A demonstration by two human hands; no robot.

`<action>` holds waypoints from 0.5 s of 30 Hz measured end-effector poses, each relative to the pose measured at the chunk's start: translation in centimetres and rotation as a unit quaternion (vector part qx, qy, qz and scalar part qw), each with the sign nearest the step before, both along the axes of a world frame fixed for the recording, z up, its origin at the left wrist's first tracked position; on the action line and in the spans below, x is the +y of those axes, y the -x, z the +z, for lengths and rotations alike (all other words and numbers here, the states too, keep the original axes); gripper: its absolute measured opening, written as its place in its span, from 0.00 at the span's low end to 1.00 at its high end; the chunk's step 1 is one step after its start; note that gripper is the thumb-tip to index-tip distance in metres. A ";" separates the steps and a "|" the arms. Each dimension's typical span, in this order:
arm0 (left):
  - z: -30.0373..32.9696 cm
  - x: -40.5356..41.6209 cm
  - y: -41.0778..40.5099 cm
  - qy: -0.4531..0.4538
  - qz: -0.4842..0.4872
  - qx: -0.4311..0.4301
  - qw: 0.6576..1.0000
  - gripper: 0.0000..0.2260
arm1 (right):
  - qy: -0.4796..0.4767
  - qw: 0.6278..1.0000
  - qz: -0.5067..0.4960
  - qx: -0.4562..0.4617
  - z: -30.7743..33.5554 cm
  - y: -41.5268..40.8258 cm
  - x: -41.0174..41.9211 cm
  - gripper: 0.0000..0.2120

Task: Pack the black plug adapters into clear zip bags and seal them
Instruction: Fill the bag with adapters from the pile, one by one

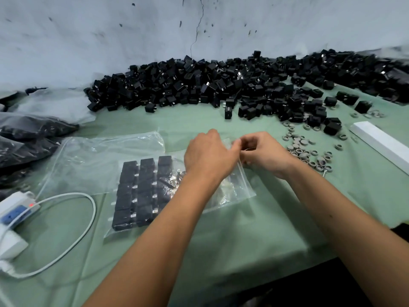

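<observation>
A clear zip bag lies on the green table, holding three neat rows of black plug adapters and some small metal parts. My left hand and my right hand meet at the bag's open zip edge on its right side, and both pinch the plastic there. A large heap of loose black plug adapters runs along the wall at the back. My left forearm hides part of the bag's middle.
Empty clear bags lie left of the filled one. Filled dark bags are stacked at far left. A white power strip with cable sits at lower left. Grey rings and a white bar lie at right.
</observation>
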State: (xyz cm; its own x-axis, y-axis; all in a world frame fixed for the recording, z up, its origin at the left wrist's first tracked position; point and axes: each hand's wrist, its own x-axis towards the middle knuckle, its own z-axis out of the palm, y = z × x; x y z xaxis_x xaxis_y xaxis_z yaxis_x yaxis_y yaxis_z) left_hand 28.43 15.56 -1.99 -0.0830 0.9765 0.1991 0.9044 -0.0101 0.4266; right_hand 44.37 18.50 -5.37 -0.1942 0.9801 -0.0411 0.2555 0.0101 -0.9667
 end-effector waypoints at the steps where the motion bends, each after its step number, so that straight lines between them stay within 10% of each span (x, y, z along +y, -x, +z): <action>1: 0.1 0.1 -0.7 0.019 -0.014 -0.018 1.000 0.20 | -0.001 1.000 0.009 0.009 0.1 -0.1 -0.2 0.11; 8: 0.6 -0.1 -0.6 0.111 -0.023 -0.167 0.979 0.06 | -0.007 0.998 0.062 -0.008 0.7 -0.9 -1.1 0.14; 15: 1.6 -1.1 0.2 0.013 -0.002 -0.165 0.986 0.06 | -0.023 0.988 0.105 -0.110 1.4 0.1 -1.5 0.10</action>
